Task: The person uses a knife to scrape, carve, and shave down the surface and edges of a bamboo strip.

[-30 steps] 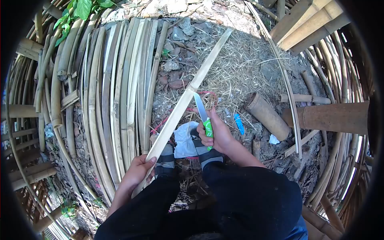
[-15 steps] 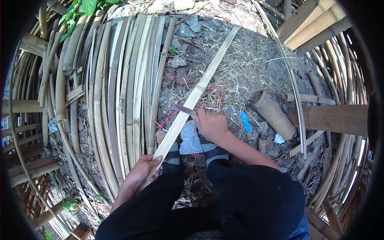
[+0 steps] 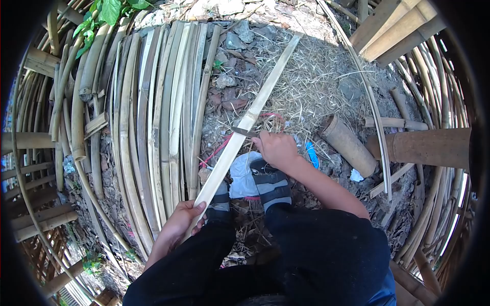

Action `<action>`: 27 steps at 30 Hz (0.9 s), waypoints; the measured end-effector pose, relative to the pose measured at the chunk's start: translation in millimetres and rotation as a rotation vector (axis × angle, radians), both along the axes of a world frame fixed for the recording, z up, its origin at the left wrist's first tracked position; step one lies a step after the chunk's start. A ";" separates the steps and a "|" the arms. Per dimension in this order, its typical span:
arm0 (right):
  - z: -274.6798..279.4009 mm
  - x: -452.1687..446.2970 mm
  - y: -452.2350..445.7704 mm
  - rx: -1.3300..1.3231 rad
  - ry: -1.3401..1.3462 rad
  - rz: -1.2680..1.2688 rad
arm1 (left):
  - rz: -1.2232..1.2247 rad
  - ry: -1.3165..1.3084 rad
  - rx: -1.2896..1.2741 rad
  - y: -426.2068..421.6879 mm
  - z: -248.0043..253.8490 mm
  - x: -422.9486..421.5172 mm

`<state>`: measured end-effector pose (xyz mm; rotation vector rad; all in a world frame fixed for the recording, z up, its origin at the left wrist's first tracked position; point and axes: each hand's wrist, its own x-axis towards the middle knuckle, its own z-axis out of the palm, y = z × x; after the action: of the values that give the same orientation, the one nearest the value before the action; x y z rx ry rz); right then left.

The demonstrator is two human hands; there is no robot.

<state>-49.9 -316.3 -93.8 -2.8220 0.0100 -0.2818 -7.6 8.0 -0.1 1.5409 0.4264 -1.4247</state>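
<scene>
Your left hand (image 3: 182,219) is clamped around the lower part of the strip (image 3: 259,101), your right hand (image 3: 277,151) closed on the knife (image 3: 246,132), which crosses the strip farther up.

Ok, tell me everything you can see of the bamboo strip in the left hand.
The bamboo strip is long, narrow and pale, with a darker joint partway along. It slants from the left hand, which grips it near its lower end, up and rightward in the picture. The blade of the knife, held in the right hand, lies across it just below the joint. Its nearest tip is hidden; whether the far end touches the ground, I cannot tell.
</scene>
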 end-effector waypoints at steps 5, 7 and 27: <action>18.5 -0.2 -0.4 0.021 0.128 -0.028 | 0.013 0.051 -0.016 3.9 -1.4 2.3; 16.5 -14.5 19.2 0.071 0.099 0.049 | 0.019 0.075 -0.016 4.6 1.6 3.2; -6.9 4.9 -21.5 -0.186 -0.082 -0.093 | 0.029 0.013 -0.011 -8.3 3.9 -0.1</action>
<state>-45.0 -337.8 -100.7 -2.9965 0.1020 -0.4406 -7.7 -0.3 3.8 1.5116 0.4457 -1.4130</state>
